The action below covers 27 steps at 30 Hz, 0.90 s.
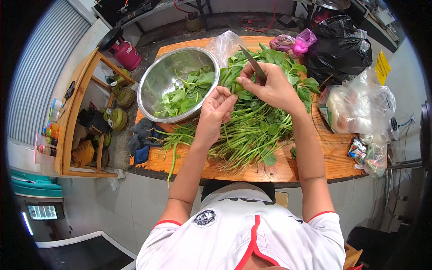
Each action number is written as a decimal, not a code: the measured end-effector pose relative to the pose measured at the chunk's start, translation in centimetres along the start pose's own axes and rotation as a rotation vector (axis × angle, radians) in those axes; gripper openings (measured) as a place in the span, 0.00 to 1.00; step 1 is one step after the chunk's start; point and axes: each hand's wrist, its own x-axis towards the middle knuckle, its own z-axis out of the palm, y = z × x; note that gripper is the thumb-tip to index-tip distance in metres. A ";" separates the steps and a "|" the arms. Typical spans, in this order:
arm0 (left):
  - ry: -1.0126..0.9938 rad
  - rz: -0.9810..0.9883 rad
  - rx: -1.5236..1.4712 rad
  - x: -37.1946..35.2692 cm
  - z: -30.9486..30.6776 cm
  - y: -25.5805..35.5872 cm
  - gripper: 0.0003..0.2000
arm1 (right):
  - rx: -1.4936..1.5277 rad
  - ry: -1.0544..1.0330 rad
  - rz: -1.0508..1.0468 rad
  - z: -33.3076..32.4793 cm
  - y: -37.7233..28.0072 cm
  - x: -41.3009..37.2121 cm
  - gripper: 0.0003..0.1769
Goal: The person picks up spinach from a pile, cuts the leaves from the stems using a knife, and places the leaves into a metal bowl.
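My right hand (269, 86) is closed around a knife (253, 64), its blade pointing up and to the left. Just left of it, my left hand (218, 110) pinches a green leafy stem, mostly hidden by the fingers. Both hands are above a large heap of leafy greens (265, 128), with leaves toward the back and stems toward me. Beside my left hand, a steel bowl (148, 74) leans slightly and holds loose picked leaves (186, 95).
A dark cloth (143, 137) lies at the wooden table's (202, 164) left edge. At the right are a black plastic bag (337, 51), a clear bag of goods (357, 105) and small packets (358, 150). A purple bag (305, 41) and a clear bag (226, 43) sit at the back.
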 end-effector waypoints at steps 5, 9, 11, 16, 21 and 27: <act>0.074 0.167 0.175 0.2 0.7 -0.5 0.06 | 0.007 0.019 -0.012 -0.1 -0.4 -0.1 0.12; 0.077 0.162 0.160 0.0 0.9 -0.2 0.06 | -0.008 0.058 0.020 -0.3 -0.3 0.0 0.14; 0.061 0.168 0.187 -0.1 0.8 -0.1 0.06 | -0.005 0.077 0.042 -0.3 -0.2 0.1 0.14; 0.065 0.143 0.178 -0.3 0.8 0.3 0.06 | -0.020 0.110 0.029 -0.2 -0.3 0.1 0.15; 0.071 0.118 0.077 -0.4 0.6 0.6 0.06 | -0.014 0.119 0.049 0.0 -0.1 0.1 0.15; 0.084 0.121 0.013 -0.4 0.1 0.4 0.06 | -0.031 0.086 0.101 0.2 0.4 0.3 0.22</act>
